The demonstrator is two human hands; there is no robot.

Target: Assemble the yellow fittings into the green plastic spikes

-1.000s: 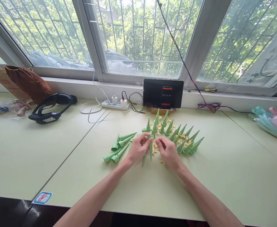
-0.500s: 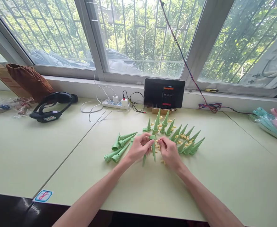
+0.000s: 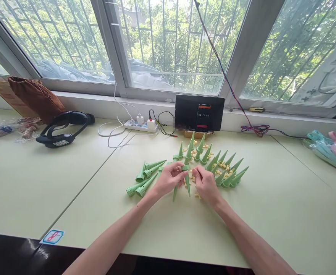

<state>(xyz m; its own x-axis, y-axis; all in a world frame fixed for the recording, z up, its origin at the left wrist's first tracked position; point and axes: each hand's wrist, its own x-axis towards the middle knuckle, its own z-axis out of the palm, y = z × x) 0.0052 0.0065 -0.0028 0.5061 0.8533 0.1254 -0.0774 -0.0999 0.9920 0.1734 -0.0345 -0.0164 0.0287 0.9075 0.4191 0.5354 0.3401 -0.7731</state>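
My left hand [image 3: 172, 176] is closed around a green plastic watering spike [image 3: 187, 185], held collar up with its point tilted down toward me. Close by on the right, my right hand [image 3: 204, 181] is pinched beside the spike's collar, with what looks like a small yellow plastic piece [image 3: 191, 171] at its fingertips, mostly hidden. Another green spike [image 3: 175, 194] points down below my left hand, its upper part covered. Loose yellow pieces [image 3: 198, 196] lie on the table between and beyond my hands.
Several green spikes [image 3: 151, 169] lie on their sides at left. More spikes [image 3: 236, 176] stand point up at right and behind. Farther back are a tablet [image 3: 185, 110] showing a timer, a power strip [image 3: 142, 126], a black headset [image 3: 62, 139] and bundled cable [image 3: 255, 130].
The held spike has shifted very slightly right and down between my hands. Both hands keep their grip, and the timer has advanced.
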